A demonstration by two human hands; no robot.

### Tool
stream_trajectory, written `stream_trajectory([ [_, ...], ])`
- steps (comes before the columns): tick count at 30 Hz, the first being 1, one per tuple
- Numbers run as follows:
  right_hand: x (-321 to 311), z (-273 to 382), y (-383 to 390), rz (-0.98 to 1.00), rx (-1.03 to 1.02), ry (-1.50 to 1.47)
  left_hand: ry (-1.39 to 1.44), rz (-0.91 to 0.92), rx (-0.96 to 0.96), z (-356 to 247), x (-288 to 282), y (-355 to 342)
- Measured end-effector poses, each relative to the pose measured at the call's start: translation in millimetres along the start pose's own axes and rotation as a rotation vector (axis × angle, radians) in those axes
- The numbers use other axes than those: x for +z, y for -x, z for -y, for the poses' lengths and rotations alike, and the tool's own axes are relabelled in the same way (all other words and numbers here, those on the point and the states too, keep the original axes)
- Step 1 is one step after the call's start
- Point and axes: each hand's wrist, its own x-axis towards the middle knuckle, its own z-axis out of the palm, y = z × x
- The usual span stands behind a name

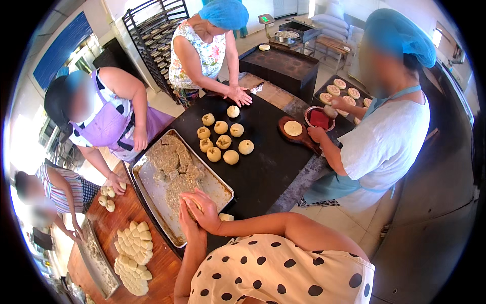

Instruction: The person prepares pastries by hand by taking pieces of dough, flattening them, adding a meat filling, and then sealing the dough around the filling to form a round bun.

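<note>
My left hand (189,228) and my right hand (207,214) are cupped together over the near end of a metal tray (218,186). Between them they close around a piece of dough (194,206), mostly hidden by my fingers. Crumbly brown filling (177,159) lies heaped in the tray. A pale dough piece (226,217) rests on the black tabletop just right of my right wrist. Farther off, several filled dough balls (223,141) stand on the black tabletop (268,152), some with gathered tops.
Cut dough pieces (134,248) cover part of the wooden table (164,258) at left. Several co-workers stand around; one at right holds a stamp over a red-filled bowl (319,119), beside a flat round cake (292,128) on a wooden paddle. Stamped cakes fill a baking tray (340,95).
</note>
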Motion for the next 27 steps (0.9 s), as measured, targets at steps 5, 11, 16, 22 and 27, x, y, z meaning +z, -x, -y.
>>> stream_trajectory([
  [5,-4,8,0,0.093,-0.005,-0.045,0.229,-0.074,0.075,-34,50,33],
  [11,-13,18,-5,0.175,0.338,-0.309,0.078,-0.234,0.034,-59,76,56],
  [16,-12,15,3,0.119,0.073,-0.082,-0.217,-0.163,0.172,-44,63,39],
  [22,-33,3,-18,0.024,0.604,-0.877,0.368,0.174,-0.040,-87,114,66],
  [27,-21,19,-7,-0.057,0.123,-0.080,0.365,-0.060,0.042,-33,100,47],
])
